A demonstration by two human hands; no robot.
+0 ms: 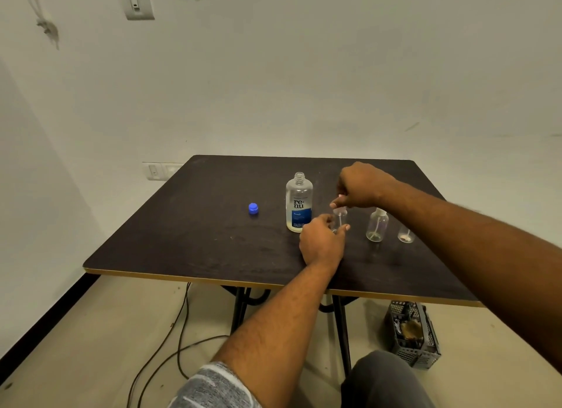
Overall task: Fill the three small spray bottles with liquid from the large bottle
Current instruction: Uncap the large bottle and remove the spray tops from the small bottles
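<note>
Renu-labelled large bottle [299,202] stands uncapped; at its 3 o'clock the left hand [322,240] grips a small spray bottle [339,220], right hand [362,185] pinching its sprayer top [340,209].

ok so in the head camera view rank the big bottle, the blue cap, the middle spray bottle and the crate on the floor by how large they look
1. crate, though it lies nearer the camera, so true size is unsure
2. big bottle
3. middle spray bottle
4. blue cap
</note>
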